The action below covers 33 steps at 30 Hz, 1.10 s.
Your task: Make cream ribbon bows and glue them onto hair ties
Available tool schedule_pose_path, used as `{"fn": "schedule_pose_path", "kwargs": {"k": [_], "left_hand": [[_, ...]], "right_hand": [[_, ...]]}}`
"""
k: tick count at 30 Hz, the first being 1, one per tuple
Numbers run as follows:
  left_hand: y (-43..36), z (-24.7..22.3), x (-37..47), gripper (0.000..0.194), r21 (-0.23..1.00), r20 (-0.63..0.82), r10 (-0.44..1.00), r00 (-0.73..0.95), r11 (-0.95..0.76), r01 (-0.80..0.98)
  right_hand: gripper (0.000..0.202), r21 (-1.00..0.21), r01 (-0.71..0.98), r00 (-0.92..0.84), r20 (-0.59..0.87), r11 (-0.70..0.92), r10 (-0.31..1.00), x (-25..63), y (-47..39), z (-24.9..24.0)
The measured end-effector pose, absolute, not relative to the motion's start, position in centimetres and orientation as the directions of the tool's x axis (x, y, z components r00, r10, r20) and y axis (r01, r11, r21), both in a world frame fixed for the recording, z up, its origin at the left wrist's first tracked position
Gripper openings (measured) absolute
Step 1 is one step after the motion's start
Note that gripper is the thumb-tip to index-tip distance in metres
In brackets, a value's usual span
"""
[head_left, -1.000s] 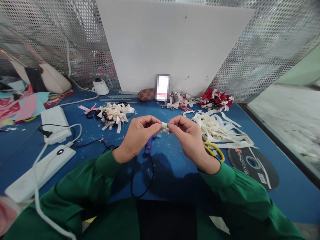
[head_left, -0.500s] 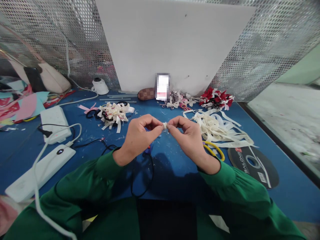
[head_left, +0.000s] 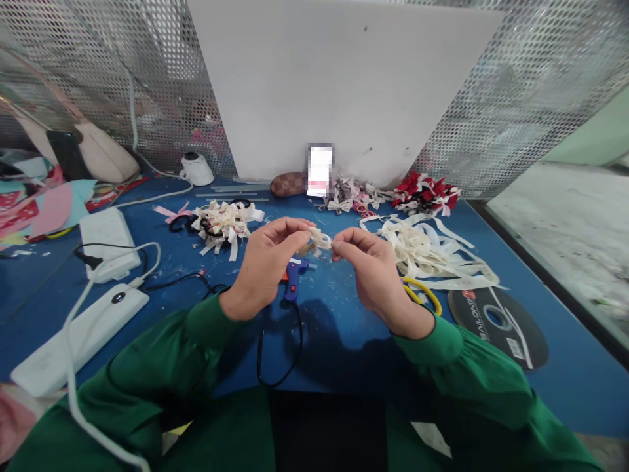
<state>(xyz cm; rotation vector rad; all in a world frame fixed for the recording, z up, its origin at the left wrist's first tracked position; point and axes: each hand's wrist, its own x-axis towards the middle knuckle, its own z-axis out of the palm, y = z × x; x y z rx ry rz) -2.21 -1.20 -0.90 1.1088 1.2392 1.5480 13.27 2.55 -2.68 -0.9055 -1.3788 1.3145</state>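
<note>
Pinching one end of a small cream ribbon piece (head_left: 320, 237) in my left hand (head_left: 265, 267), I grip its other end between the thumb and fingers of my right hand (head_left: 372, 272). It hangs above the blue table (head_left: 339, 354), near the blue glue gun (head_left: 291, 280), left of the loose cream ribbons (head_left: 425, 252).

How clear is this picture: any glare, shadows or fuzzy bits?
Head view: the phone glares white, with blocky edges; in the same head view, a dark shadow falls on the blue table, and the cream ribbon piece between left hand and right hand looks soft, its fine detail unreadable.
</note>
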Motion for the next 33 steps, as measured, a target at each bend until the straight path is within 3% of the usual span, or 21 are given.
{"fn": "schedule_pose_path", "kwargs": {"k": [4,9,13,17,23,28,33], "left_hand": [[-1.03,-1.04,-2.12,0.009,0.971,-0.006,0.978,-0.210,-0.044,-0.235],[-1.19,-0.93,-2.15,0.012,0.981,-0.014,0.983,-0.183,-0.022,-0.194],[-1.36,-0.81,-2.15,0.013,0.993,0.003,0.987,-0.162,-0.022,-0.113],[-1.20,-1.09,-2.18,0.013,0.989,-0.011,0.984,-0.179,-0.016,-0.150],[-1.01,-1.15,-2.18,0.027,0.963,-0.053,0.991,-0.120,0.019,-0.268],[-1.18,-1.27,-2.31,0.031,0.991,-0.039,0.999,-0.020,0.037,-0.132],[-1.09,-1.73,-2.38,0.027,0.992,-0.031,0.998,-0.062,0.023,-0.124]], "right_hand": [[0.015,-0.988,-0.141,-0.261,0.095,0.059,0.961,13.14,2.66,-2.71],[0.014,-0.955,-0.050,-0.189,0.297,0.293,0.936,13.48,2.28,-2.38],[0.015,-0.893,0.085,-0.231,0.414,0.442,0.881,13.60,1.98,-2.18],[0.020,-0.910,0.113,-0.288,0.355,0.400,0.889,13.53,2.07,-2.51],[0.020,-0.965,-0.083,-0.282,0.263,0.250,0.923,13.25,2.26,-3.06],[0.018,-0.966,-0.076,-0.246,0.259,0.247,0.934,13.24,2.23,-3.03],[0.017,-0.965,-0.074,-0.269,0.262,0.251,0.927,13.25,2.23,-3.04]]}}
